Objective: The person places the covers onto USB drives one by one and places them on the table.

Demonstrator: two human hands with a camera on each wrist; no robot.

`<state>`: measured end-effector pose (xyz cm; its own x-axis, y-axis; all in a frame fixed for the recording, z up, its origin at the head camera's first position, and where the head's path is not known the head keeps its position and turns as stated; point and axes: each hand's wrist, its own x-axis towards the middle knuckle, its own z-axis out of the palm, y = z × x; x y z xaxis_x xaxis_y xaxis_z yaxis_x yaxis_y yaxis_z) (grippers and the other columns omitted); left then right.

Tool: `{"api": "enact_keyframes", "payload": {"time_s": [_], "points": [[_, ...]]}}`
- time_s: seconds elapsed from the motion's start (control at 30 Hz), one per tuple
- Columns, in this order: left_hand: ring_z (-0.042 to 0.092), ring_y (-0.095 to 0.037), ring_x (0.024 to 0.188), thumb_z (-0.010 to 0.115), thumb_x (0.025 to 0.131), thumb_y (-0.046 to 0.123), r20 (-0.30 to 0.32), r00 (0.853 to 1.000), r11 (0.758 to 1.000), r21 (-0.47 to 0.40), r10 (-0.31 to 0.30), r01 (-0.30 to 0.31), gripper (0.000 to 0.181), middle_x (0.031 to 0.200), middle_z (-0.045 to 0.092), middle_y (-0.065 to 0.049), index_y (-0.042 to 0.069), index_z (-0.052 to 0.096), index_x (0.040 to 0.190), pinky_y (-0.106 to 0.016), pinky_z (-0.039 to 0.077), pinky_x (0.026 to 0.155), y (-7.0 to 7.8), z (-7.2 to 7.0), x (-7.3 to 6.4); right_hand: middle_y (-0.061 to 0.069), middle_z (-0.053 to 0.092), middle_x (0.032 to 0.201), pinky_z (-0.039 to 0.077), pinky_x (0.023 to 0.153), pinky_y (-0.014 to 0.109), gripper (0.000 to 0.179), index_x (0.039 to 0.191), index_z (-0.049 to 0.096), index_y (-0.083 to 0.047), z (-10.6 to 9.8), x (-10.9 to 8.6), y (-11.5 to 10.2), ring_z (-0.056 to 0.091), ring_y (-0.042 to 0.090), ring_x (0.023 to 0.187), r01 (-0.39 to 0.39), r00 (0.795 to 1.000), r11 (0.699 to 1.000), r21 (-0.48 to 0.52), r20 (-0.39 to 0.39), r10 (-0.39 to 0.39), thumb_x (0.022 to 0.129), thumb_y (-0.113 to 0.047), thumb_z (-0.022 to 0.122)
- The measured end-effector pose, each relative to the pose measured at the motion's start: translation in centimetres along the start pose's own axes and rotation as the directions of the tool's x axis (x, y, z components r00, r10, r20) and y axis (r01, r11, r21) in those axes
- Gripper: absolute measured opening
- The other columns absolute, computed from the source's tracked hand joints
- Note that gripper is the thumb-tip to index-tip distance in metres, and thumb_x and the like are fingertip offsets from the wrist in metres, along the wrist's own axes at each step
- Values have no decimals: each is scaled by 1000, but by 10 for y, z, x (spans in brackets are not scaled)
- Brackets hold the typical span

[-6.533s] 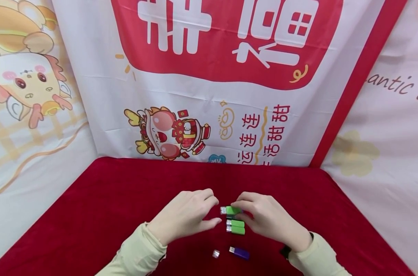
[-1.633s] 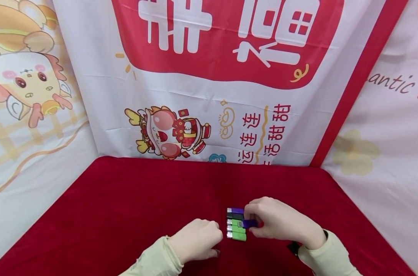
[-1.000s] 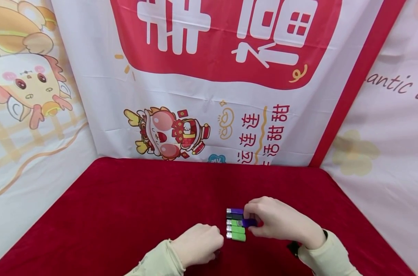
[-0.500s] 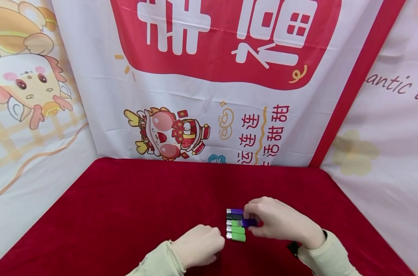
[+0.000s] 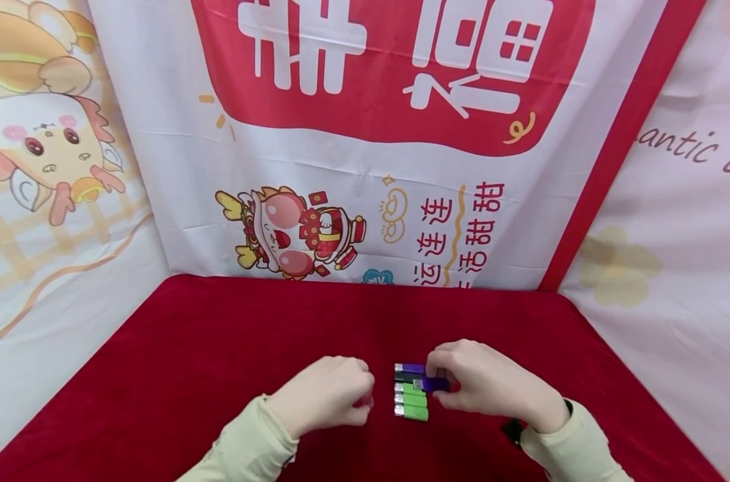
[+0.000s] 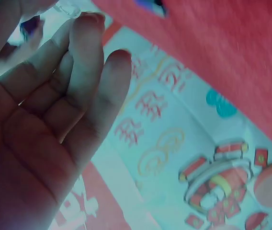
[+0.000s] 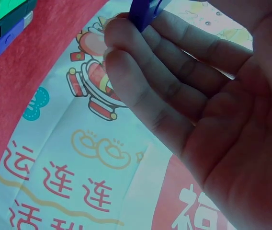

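Observation:
My right hand (image 5: 482, 378) pinches a purple USB stick (image 5: 433, 384), its bare metal plug facing left, above a row of USB sticks. In the right wrist view the purple body shows at the fingertips (image 7: 121, 28). Left of the row, my left hand (image 5: 328, 391) is raised with curled fingers, pinching a small clear cap (image 6: 68, 9) at the fingertips in the left wrist view. The row holds a purple USB stick (image 5: 409, 368) at the back, a black USB stick (image 5: 403, 377) and green USB sticks (image 5: 413, 413) in front, side by side with pale ends leftward.
A red cloth (image 5: 250, 335) covers the table. White printed fabric (image 5: 316, 154) hangs behind it, with more printed fabric (image 5: 654, 268) at the sides. A dark object (image 5: 512, 432) lies by the right wrist.
Earlier a loose purple stick and small clear cap lay in front; the stick is now in my right hand. My left hand has just risen and moved back-left. The right hand is nearly still.

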<state>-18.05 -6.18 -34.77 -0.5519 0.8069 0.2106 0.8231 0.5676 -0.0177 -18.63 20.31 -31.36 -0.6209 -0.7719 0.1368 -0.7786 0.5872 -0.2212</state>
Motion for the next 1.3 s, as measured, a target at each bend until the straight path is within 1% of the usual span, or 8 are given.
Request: {"api": "enact_keyframes", "payload": {"time_s": [0.1, 0.2, 0.33, 0.47, 0.73, 0.93, 1.17, 1.3], "points": [[49, -3, 61, 76, 80, 20, -48, 999, 999, -32, -19, 18, 14, 69, 54, 11, 19, 66, 70, -17, 43, 54, -7, -11, -3, -15, 51, 73, 44, 58, 19, 19, 85, 62, -22, 0, 0, 0, 50, 3, 64, 36, 998, 999, -2, -42, -36, 80, -17, 80], [51, -2, 64, 76, 81, 21, -95, 995, 1000, -21, -14, 12, 9, 74, 57, 10, 19, 69, 76, -16, 45, 57, -11, -16, -5, -14, 52, 75, 43, 58, 15, 19, 87, 64, -20, 1, 0, -1, 51, 4, 64, 99, 990, 995, 2, -105, -98, 80, -14, 80], [51, -2, 65, 75, 83, 24, -147, 989, 1000, 16, 13, -11, 8, 77, 58, 10, 19, 69, 80, -14, 45, 58, -11, -18, -4, -12, 55, 80, 41, 59, 10, 20, 91, 67, -15, 4, 4, -4, 51, 3, 66, 198, 962, 980, 0, -193, -194, 78, -9, 80], [50, -1, 65, 75, 83, 26, -182, 983, 999, 29, 37, -33, 9, 79, 59, 9, 19, 69, 83, -13, 44, 59, -9, -19, -3, -10, 58, 85, 44, 62, 11, 21, 95, 70, -12, 7, 7, -7, 54, 2, 70, 251, 937, 968, -11, -247, -246, 77, -9, 82], [48, 0, 62, 75, 83, 26, -205, 978, 999, 28, 38, -33, 10, 78, 58, 8, 18, 69, 83, -11, 42, 57, -6, -20, -1, -8, 60, 88, 45, 67, 10, 23, 97, 71, -11, 11, 9, -11, 56, 4, 72, 278, 913, 960, -37, -301, -276, 77, -10, 83], [47, 0, 60, 75, 83, 26, -203, 979, 999, 16, 37, -34, 10, 77, 59, 8, 18, 68, 84, -11, 41, 56, -5, -22, -2, -9, 60, 90, 50, 70, 15, 24, 97, 71, -12, 11, 7, -10, 57, 1, 77, 266, 911, 964, -29, -319, -261, 77, -11, 84], [50, 0, 62, 76, 83, 25, -194, 980, 999, 13, 44, -43, 11, 78, 60, 8, 18, 69, 83, -11, 43, 58, -5, -23, -2, -8, 59, 90, 48, 71, 13, 25, 99, 71, -11, 11, 8, -9, 57, 1, 79, 284, 905, 959, -19, -326, -275, 77, -10, 84], [49, -1, 62, 75, 82, 24, -210, 976, 998, 26, 55, -51, 10, 77, 59, 8, 18, 68, 82, -12, 42, 56, -5, -22, -2, -7, 59, 91, 48, 72, 13, 26, 99, 72, -11, 12, 8, -9, 57, 2, 79, 304, 895, 952, -24, -334, -294, 77, -9, 84]]}}
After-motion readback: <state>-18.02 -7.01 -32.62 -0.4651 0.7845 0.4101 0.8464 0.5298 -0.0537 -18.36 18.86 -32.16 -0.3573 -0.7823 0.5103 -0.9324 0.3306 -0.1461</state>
